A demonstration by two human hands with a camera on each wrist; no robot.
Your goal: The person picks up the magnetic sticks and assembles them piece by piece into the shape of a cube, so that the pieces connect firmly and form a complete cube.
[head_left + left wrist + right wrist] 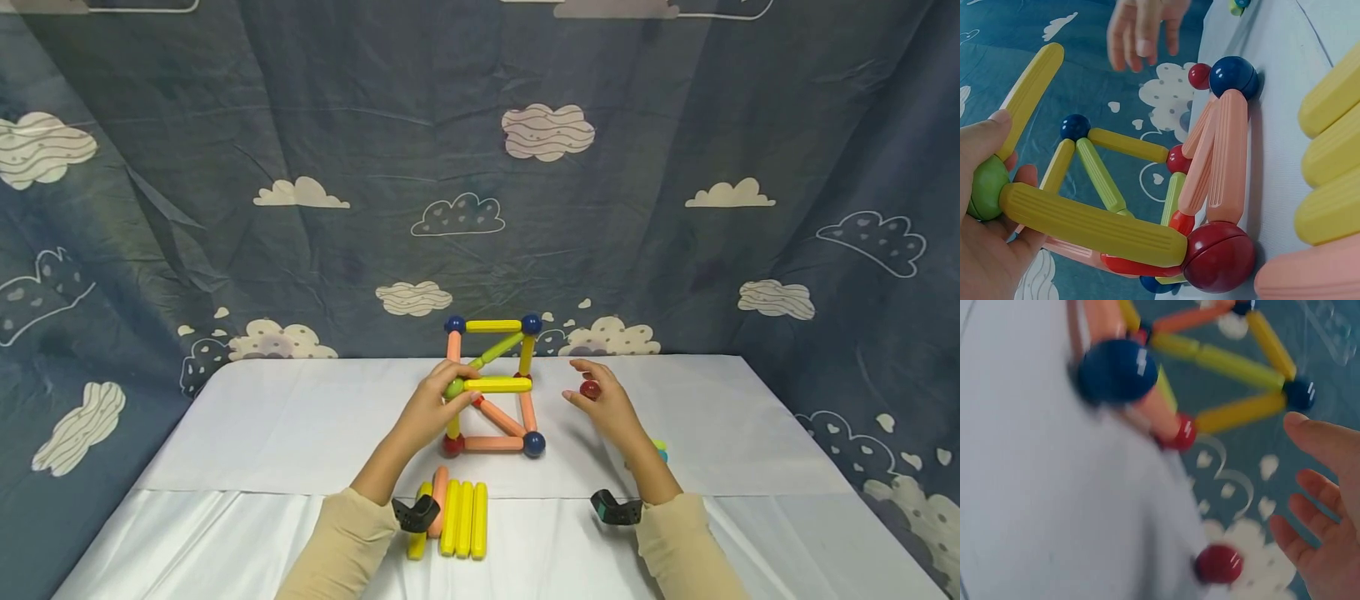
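My left hand (435, 406) (991, 231) grips a green ball (454, 387) (988, 187) at a corner of a frame of rods and balls. Two yellow rods (497, 384) (1094, 225) meet at that ball; one runs down to a dark red ball (452, 444) (1219, 257), while the other reaches toward the right in the head view. My right hand (611, 408) (1329, 506) is off to the frame's right, fingers apart and holding nothing. A loose red ball (590, 389) (1219, 564) rests on the table beyond it, not touched in the right wrist view.
Several loose yellow rods (465, 520) and a pink rod (438, 502) lie on the white table (262, 433) in front of the frame. A small green and blue piece (661, 449) is partly behind the right forearm. A cloud-patterned cloth (360, 150) hangs behind.
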